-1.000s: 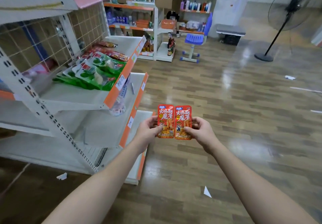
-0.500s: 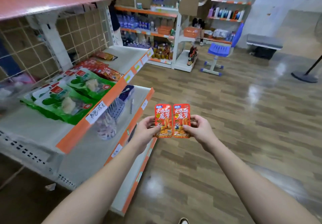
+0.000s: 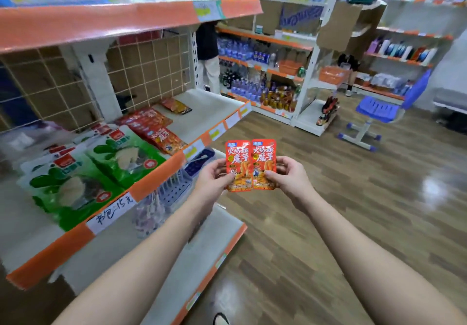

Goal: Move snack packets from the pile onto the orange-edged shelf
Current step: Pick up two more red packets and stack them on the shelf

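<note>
A: Shelf?
B: Orange-edged shelf (image 3: pixel 161 173) at left, green packs (image 3: pixel 73 188) near, red row (image 3: pixel 154 127) beyond.
A: Hands?
B: Left hand (image 3: pixel 214 180) pinches left packet (image 3: pixel 238 158), thumb on front. Right hand (image 3: pixel 290 175) pinches right packet (image 3: pixel 264 155). Both packets in the air, just off the shelf edge.
A: Tip?
B: Probably lay them flat by the red row, labels up.

My one wide-angle head camera faces forward and down: orange-edged shelf (image 3: pixel 161 170) close on the left, wooden floor (image 3: pixel 353 198) right, more shelving (image 3: pixel 265 72) far ahead.
</note>
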### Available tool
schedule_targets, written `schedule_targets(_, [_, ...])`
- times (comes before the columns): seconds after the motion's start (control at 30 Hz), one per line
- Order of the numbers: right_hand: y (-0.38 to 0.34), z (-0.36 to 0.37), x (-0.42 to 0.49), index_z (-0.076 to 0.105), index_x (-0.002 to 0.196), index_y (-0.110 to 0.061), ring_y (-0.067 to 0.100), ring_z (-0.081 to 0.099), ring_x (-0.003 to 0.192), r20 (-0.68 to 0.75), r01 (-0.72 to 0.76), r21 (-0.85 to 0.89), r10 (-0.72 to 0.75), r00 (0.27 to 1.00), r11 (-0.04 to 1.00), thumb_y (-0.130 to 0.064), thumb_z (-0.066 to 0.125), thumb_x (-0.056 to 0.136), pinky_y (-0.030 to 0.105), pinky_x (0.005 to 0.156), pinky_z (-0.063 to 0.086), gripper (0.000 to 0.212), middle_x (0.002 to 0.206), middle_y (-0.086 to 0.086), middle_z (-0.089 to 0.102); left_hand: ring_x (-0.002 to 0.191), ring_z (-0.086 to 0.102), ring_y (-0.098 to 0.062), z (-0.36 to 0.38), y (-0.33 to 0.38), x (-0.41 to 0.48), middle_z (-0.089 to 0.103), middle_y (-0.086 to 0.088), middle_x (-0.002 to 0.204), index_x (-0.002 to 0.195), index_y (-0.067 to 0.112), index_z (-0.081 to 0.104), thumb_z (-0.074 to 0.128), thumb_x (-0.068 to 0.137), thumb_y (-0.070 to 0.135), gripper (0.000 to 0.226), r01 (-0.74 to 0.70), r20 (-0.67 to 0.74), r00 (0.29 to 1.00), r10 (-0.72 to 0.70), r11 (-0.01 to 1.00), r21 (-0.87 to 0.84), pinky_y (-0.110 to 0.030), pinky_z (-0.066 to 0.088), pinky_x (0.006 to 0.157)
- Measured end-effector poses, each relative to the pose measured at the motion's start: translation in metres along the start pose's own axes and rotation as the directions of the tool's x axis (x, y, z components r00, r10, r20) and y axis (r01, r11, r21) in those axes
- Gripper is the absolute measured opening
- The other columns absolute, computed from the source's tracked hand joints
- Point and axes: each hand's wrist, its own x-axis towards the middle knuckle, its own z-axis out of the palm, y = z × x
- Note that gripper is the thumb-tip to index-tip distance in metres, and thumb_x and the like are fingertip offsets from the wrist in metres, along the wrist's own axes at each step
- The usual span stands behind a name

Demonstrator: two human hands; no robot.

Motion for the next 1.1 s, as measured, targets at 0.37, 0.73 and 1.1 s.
schedule_targets(0.37, [-0.04, 0.053, 0.156, 0.062, 0.112, -0.004, 0.019, 0.07, 0.086, 0.221, 0.061, 0.027, -0.065, 0.973, 0.998, 0.007, 0.069, 0.086, 0.025, 0.064, 0.057, 0.029, 0.097, 0.009, 0.073, 0.092, 0.068, -0.014, -0.036, 0.053, 0.112, 0.068, -0.005, 0.106, 0.127, 0.006, 0.053, 0.063, 0.092, -0.006, 0.037, -0.018, -0.261, 0.965, 0.027, 0.999, 0.035, -0.029, 0.06, 0.082])
schedule_targets(0.73, [-0.051, 0.128, 0.268, 0.061, 0.112, -0.01, 0.021, 0.071, 0.084, 0.515, 0.093, 0.048, -0.105, 0.851, 0.994, 0.005, 0.07, 0.087, 0.032, 0.074, 0.059, 0.03, 0.1, 0.012, 0.073, 0.125, 0.055, -0.014, -0.091, 0.073, 0.154, 0.058, 0.0, 0.138, 0.144, 0.018, 0.047, 0.078, 0.085, 0.014, 0.066, 0.04, -0.566, 0.815, 0.126, 0.961, 0.273, -0.039, 0.047, 0.107])
schedule_targets(1.1, [-0.042, 0.178, 0.328, 0.067, 0.1, -0.019, 0.02, 0.07, 0.089, 0.709, 0.283, -0.051, -0.165, 0.686, 0.958, -0.004, 0.078, 0.081, 0.039, 0.082, 0.059, 0.027, 0.097, 0.001, 0.073, 0.139, 0.042, -0.013, -0.101, 0.093, 0.145, 0.046, 0.006, 0.15, 0.148, 0.046, 0.036, 0.076, 0.081, 0.001, 0.089, 0.087, -0.698, 0.695, 0.175, 0.942, 0.323, -0.046, 0.043, 0.111])
